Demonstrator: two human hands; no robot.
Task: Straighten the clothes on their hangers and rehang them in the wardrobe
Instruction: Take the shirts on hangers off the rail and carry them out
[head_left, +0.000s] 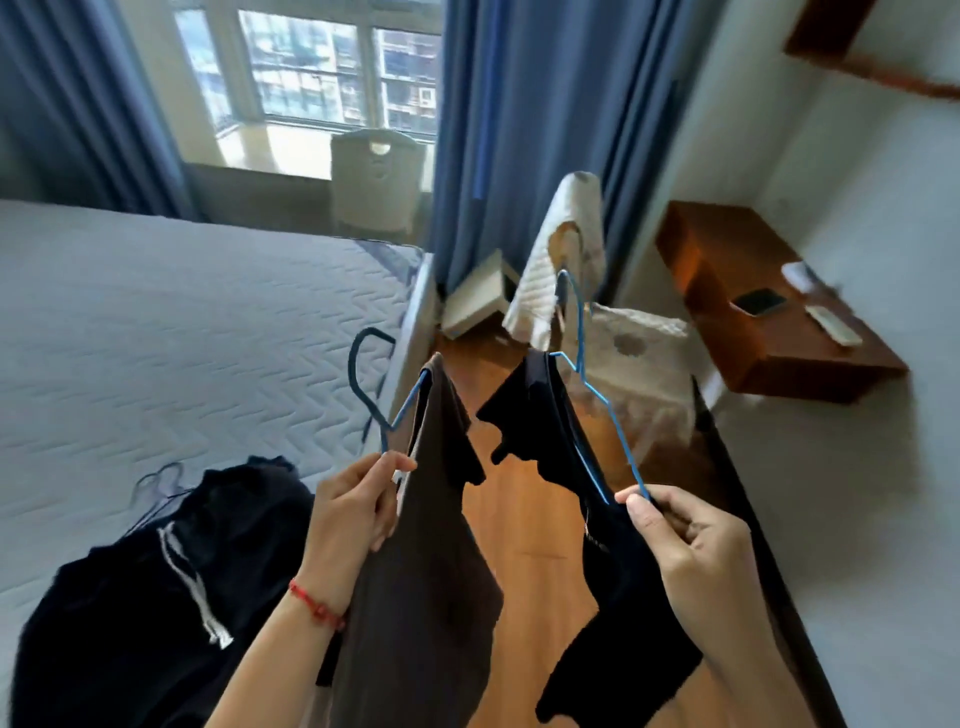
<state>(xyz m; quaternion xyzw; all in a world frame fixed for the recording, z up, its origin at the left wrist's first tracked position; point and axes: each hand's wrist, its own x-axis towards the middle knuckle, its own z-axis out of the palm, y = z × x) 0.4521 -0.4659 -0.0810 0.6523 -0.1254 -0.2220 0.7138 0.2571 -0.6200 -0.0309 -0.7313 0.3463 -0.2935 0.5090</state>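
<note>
At centre frame, the left hand (353, 506) pinches a blue hanger (387, 410) carrying a brown garment (431, 571); the right hand (691, 540) is clamped on another hanger (597, 395) bearing a black garment (613, 571).

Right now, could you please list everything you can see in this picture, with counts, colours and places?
Wire hangers: two, blue, one held in each hand.
Brown garment: one, on the left hanger.
Black garment: one, on the right hanger.
Dark clothes pile: one, black with a white drawstring, on the bed's near corner.
Bed: one, grey quilted, left.
Curtains: blue, either side of the window.
Chair: one, pale, by the window.
Cream cloth: one, behind the right hanger.
Wooden shelf: one, brown, on the right wall.
Phone: one, dark, on the shelf.
Left hand: pinching the left hanger; red bracelet at the wrist.
Right hand: pinching the right hanger.
</note>
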